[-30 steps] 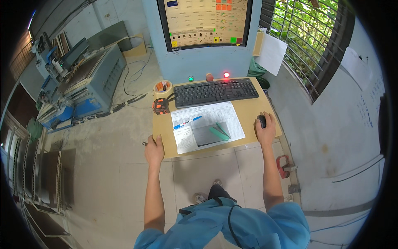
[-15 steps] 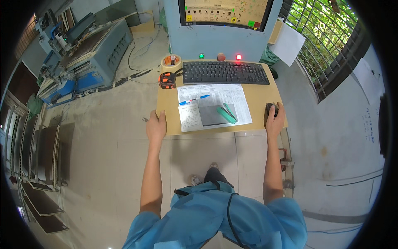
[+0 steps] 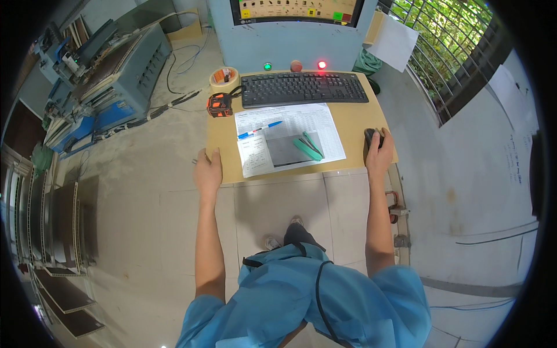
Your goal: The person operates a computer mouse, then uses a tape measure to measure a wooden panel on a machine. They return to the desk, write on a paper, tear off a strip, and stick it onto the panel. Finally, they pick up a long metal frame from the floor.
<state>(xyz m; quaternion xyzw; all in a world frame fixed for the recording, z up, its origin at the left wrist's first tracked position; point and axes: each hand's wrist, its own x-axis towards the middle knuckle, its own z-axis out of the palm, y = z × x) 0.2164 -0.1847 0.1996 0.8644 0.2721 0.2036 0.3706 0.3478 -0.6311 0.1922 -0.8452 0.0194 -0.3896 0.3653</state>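
My right hand [image 3: 379, 153] is closed over a black computer mouse [image 3: 369, 137] near the right edge of the wooden desk board [image 3: 225, 136]. At the board's left front corner is my left hand [image 3: 208, 174], its thumb against the edge and its other fingers curled mostly out of sight. A small grey tip [image 3: 194, 162] pokes out beside those fingers; what it belongs to is hidden. Between my hands lie printed sheets [image 3: 325, 124], a blue pen [image 3: 259, 130], a small handwritten slip [image 3: 253, 155], a dark grey flat piece [image 3: 281, 152] and a green-handled cutting tool [image 3: 308, 147].
A black keyboard [image 3: 304, 89] spans the board's back, beside an orange-black tape measure [image 3: 220, 105] and a tape roll [image 3: 224, 77]. Behind stands a blue-grey console [image 3: 278, 49] with a screen [image 3: 296, 10] and lit buttons. Machinery [image 3: 125, 75] and racked panels [image 3: 61, 220] are left.
The view has shifted, so the desk and console sit higher and slightly left in the picture. Both hands keep their places at the board, the right still on the mouse.
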